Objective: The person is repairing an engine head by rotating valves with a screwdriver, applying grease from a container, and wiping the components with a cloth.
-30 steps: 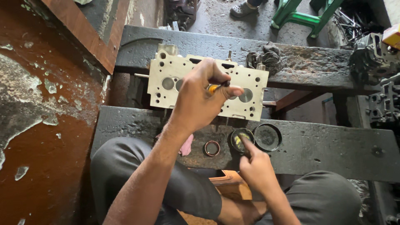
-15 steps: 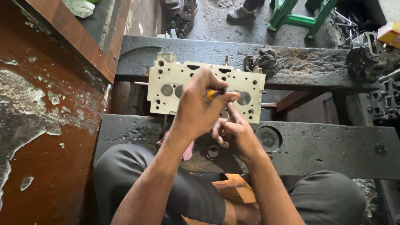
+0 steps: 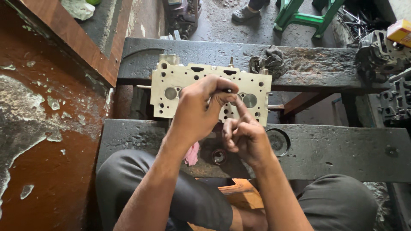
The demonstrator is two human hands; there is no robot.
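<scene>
**Pale metal cylinder head on dark beams**

Pale metal cylinder head with round ports (image 3: 171, 92): spans two blackened wooden beams (image 3: 334, 149). Left hand (image 3: 199, 109): fingers curled tight round a thin dark-tipped tool (image 3: 228, 90) above the head. Right hand (image 3: 244, 137): forefinger extended up to the tool tip, other fingers loosely bent, holding nothing visible. Small dark ring (image 3: 219, 156): on near beam, beside pink rag (image 3: 192, 155).

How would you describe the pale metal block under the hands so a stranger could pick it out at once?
Find the two dark, grimy beams running across the view. Bridging the gap between them lies a flat, pale engine block, under the left hand and right hand. Unlike everything around it, it is light, clean and peppered with round holes.
</scene>
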